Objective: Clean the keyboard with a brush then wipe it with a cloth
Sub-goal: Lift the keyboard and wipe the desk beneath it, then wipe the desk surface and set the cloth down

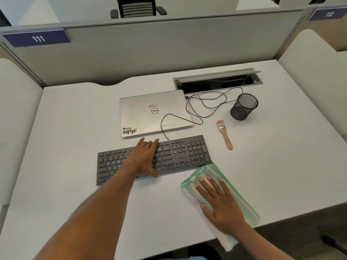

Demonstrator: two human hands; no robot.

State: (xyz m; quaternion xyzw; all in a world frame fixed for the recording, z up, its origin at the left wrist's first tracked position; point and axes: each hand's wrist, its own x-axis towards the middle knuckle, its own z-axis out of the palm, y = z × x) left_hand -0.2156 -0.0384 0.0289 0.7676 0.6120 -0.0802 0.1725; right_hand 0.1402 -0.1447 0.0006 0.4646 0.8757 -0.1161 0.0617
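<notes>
- Your white desk (75, 147) fills most of the frame, walled by a grey partition (150, 49) across the top.
- A closed silver Dell laptop (150, 113) lies at centre, just above the keyboard.
- The black keyboard (180, 156) sits at mid-frame, its cable (206, 102) looping up over the laptop's right corner.
- The green-striped cloth (212, 172) lies folded at lower right, its top corner touching the keyboard's lower right corner.
- Your left hand (145, 158) rests flat on the keyboard's middle, fingers straight, thumb at the near edge.
- Your right hand (221, 205) presses flat on the cloth, fingers spread.
- A black mesh pen cup (244, 106) stands at right of centre.
- The wooden-handled brush (224, 134) lies right of the keyboard, below the cup, untouched by either hand.
</notes>
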